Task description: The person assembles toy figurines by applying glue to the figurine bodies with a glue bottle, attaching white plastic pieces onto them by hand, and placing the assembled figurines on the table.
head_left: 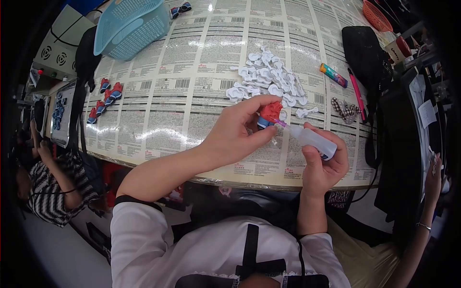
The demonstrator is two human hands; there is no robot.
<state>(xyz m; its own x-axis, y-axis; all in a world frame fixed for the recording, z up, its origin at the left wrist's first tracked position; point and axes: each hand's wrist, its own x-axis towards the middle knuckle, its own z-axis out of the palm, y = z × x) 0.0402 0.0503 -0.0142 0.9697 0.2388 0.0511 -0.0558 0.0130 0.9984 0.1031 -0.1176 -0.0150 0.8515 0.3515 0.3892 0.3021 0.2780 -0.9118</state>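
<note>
Between the thumb and fingers of my left hand [240, 127] is a small red and blue toy figure [271, 113]. My right hand [326, 165] is wrapped round a white squeeze bottle [314, 143]. The bottle lies tilted in the grip, and its thin purple nozzle [280, 123] points left, meeting the figure's red part or very close to it. Just beyond my hands is a heap of small white plastic parts [269, 77], with one white part [307, 112] lying apart on its right. My left fingers hide some of the figure.
A blue basket [134, 29] stands far left, with several red and blue figures [105, 98] nearer. On the right lie a colourful tube [333, 75], a pink pen [356, 91] and a checked bow [345, 110]. A red basket [377, 15] is far right. Other people sit at both sides.
</note>
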